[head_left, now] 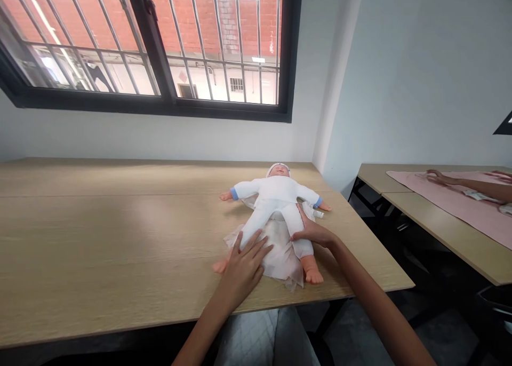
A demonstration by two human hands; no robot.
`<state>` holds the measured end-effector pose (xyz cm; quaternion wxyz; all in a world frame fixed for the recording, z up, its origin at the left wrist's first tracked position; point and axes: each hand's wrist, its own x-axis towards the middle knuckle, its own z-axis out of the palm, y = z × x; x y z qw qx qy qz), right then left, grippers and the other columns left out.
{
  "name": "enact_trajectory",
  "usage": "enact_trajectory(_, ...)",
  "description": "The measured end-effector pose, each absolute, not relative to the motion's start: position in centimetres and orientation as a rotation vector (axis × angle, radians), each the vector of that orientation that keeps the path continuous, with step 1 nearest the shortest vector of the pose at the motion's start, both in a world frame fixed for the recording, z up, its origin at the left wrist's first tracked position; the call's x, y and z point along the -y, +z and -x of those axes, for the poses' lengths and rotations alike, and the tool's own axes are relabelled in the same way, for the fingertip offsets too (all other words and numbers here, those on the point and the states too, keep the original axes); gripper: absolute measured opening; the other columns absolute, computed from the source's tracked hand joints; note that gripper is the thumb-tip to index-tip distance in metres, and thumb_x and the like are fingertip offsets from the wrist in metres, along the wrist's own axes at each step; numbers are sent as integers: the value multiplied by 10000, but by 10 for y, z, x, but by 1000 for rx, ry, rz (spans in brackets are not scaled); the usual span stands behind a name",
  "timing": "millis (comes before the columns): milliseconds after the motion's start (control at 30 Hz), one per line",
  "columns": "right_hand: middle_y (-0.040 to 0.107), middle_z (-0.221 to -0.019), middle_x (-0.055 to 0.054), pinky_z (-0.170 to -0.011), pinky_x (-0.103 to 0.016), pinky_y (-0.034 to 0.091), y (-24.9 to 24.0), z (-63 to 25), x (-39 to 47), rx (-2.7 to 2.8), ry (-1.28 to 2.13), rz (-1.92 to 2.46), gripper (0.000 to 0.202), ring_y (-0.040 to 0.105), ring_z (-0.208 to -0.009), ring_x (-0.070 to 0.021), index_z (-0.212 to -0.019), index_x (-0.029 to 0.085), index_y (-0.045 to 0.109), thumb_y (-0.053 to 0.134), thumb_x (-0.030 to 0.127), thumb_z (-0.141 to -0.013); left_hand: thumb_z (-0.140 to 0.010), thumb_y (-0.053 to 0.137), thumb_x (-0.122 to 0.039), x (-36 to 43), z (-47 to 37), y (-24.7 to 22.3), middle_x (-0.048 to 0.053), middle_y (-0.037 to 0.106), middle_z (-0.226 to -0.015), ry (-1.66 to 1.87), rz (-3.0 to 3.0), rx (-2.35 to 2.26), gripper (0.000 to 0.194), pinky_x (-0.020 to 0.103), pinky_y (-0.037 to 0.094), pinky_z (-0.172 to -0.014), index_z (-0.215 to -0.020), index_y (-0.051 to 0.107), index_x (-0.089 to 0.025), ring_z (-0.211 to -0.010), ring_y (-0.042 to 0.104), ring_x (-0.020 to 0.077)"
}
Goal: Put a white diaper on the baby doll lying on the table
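Note:
A baby doll point(276, 191) in a white suit with blue cuffs lies on its back, its head toward the wall and its legs spread toward me. Between and beneath its legs is a thin, crumpled white sheet point(278, 248), gauzy at the edges; its kind is unclear. My left hand point(243, 267) lies with fingers spread over the doll's leg on the left and the edge of the sheet. My right hand point(315, 231) is closed around the outer side of the other leg, thumb across the thigh; some of its fingers are hidden.
The doll lies near the right end of a wooden table point(120, 238) below a barred window point(168, 51). Across a gap on the right stands another table point(444, 211) with a pink cloth point(452, 203), where another person's hand point(440, 177) rests.

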<state>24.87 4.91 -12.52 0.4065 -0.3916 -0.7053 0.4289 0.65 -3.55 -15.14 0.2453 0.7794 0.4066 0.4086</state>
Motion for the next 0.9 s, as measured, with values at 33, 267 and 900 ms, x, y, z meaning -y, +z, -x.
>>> enact_trajectory(33,516,-1317,-176,-991,-444,418,-125,-249,-49,1772,1088,988,876,439,-1282,-319,-1295,197,548,817,425,-494,-769,540,-103,32,-6,-155,58,606,-1286,1076,-2207,-1114,425,512,-103,-1149,-1138,673,-263,-1360,361,298)
enact_trajectory(267,519,-1315,-179,-1007,-455,402,-117,-247,-44,1776,1117,943,875,434,-1283,-322,-1302,178,540,809,422,-507,-835,421,-125,15,2,-183,103,428,-1446,983,-2474,-1207,514,523,5,-1159,-1333,511,-217,-1386,316,282)
enact_trajectory(900,555,-1284,-139,-981,-351,428,-139,-254,-60,1844,968,747,837,495,-1241,-269,-1319,181,527,746,490,-572,-858,326,-127,13,-48,-111,99,668,-964,775,-2492,-1741,322,401,396,-824,-1040,586,-178,-936,590,256)
